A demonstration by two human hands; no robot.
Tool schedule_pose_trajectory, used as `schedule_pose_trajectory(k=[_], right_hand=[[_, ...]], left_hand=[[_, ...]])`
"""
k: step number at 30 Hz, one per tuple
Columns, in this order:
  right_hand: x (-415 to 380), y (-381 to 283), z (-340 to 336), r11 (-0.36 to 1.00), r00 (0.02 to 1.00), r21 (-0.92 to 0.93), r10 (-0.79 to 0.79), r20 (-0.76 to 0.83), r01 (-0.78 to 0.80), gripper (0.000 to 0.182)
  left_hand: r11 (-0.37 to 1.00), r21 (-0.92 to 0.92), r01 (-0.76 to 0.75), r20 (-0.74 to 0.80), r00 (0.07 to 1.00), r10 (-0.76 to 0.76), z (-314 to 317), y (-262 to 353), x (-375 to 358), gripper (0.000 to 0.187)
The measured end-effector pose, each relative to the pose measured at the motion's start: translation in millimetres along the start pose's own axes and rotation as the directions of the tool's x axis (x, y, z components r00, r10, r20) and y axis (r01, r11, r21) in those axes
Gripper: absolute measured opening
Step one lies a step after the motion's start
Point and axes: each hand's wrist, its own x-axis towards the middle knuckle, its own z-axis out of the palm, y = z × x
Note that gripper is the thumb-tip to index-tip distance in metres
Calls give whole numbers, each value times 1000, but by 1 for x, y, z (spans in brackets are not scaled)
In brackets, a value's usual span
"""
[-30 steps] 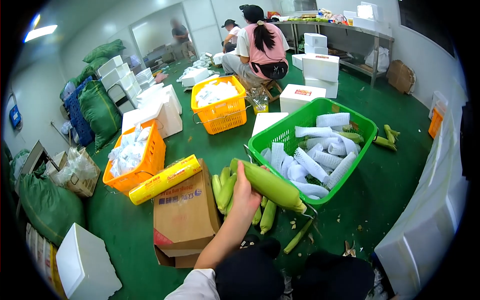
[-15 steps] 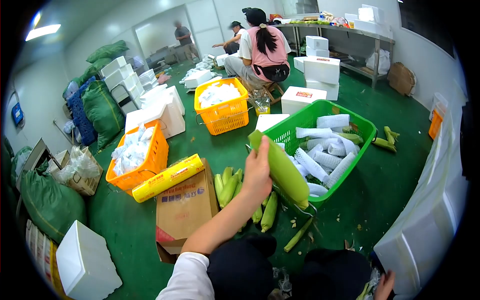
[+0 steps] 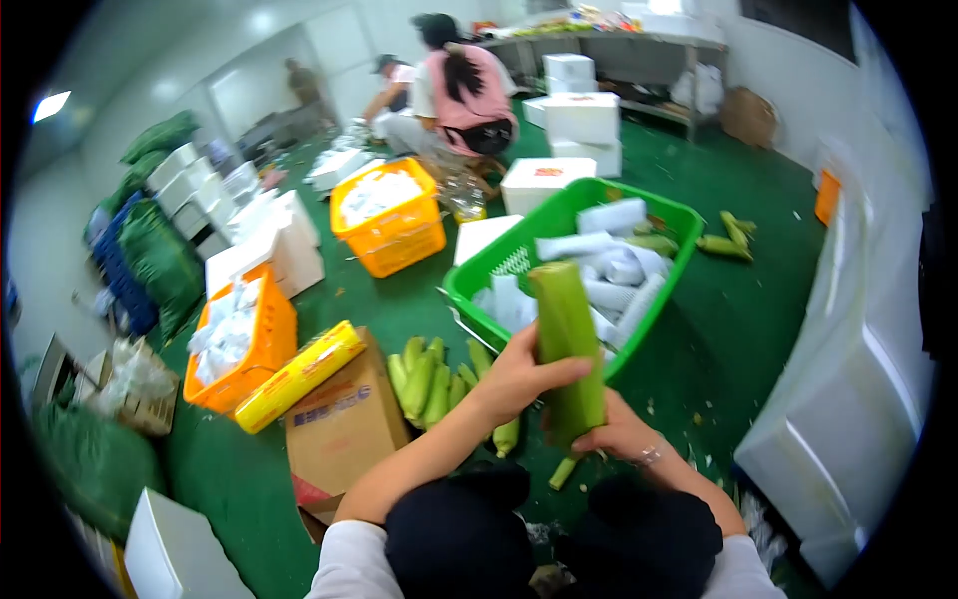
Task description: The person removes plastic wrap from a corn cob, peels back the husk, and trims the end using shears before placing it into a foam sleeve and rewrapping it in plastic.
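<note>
An ear of corn in its green husk [image 3: 567, 319] stands nearly upright in front of me, its cut end on top. My left hand [image 3: 531, 377] wraps around its middle, the thumb across the husk. Lower down, my right hand [image 3: 616, 431] closes on the bottom end; some of its fingers are hidden behind the corn. Just beyond is a green crate [image 3: 671, 290] with several pieces in white foam netting. More ears of corn [image 3: 427, 384] lie on the floor left of my hands, beside a cardboard box [image 3: 344, 424].
A yellow roll [image 3: 299, 377] rests on the box. Two orange baskets [image 3: 404, 242] hold white wrapped items. White foam boxes [image 3: 547, 182] stand beyond the green crate, and a large white block [image 3: 833, 439] is at my right. A person in a pink vest [image 3: 469, 95] sits farther back.
My right hand has come up from the lower right and taken hold of the corn's lower end. The corn has turned more upright and moved lower. The camera view has shifted.
</note>
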Motion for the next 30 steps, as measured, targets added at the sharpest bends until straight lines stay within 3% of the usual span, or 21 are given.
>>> schedule_pose_trajectory(k=[2,3,4,5,6,8,9,10,12,14,15,19,22,23,25,26,28,29,30], right_hand=[[-4,13,-5,997,988,-74,34,154,-23,71],[-8,3,7,990,1000,-141,-4,2,4,69],[-5,9,10,991,991,-89,-107,-83,100,58],[-7,9,11,965,952,-245,-160,-262,94,47],[-8,6,9,915,881,-400,-235,-412,57,35],[-17,-24,13,954,806,-277,-249,-537,110,13],[-21,-45,22,972,803,-177,-227,-552,153,11],[-23,-56,24,966,820,-222,-231,-523,131,22],[-20,-69,29,976,873,-216,-137,-468,38,32],[-16,-68,29,980,875,-198,-88,-477,-9,34],[-14,-68,27,979,874,-198,-56,-483,-47,37],[-15,-63,20,986,881,-136,17,-473,-92,35],[-16,-62,18,993,925,-113,-19,-380,-26,31],[-18,-62,17,981,932,-192,-34,-361,-39,29],[-16,-61,18,961,943,-273,-51,-328,-44,27],[-15,-58,20,968,938,-249,-105,-331,20,25],[-14,-54,23,968,930,-232,-167,-329,92,24],[-14,-51,25,974,912,-164,-204,-357,154,23],[-14,-49,27,972,892,-99,-236,-386,214,23]], left_hand=[[999,-31,38,196,980,-31,-4,-17,-4,43],[995,-54,80,219,974,-66,-5,-25,-6,43],[980,196,-22,93,996,4,-5,-33,-8,43],[890,447,-90,-14,994,107,-4,-41,-10,43],[891,452,-47,-114,987,109,0,-44,-11,42],[888,459,-24,-192,973,126,-9,-65,-10,39],[888,460,-22,-187,975,121,-6,-66,-11,41],[892,453,-8,-183,978,102,-5,-68,-11,41],[823,555,-120,-119,968,221,-4,-70,-10,43],[807,575,-137,-112,963,244,-7,-72,-10,43],[732,660,-166,-85,952,293,-11,-75,-8,46],[484,851,-205,10,927,374,-21,-79,-8,51],[469,852,-233,38,921,387,-20,-79,-10,45],[465,854,-231,38,921,388,-19,-79,-11,45],[695,704,-148,-45,967,251,-17,-81,-14,52],[690,709,-147,-48,965,256,-14,-82,-15,52],[943,331,-24,-53,998,44,-5,-81,-15,54],[959,272,84,-32,996,-78,-1,-76,-14,56],[959,274,75,-32,997,-69,1,-75,-13,56]])
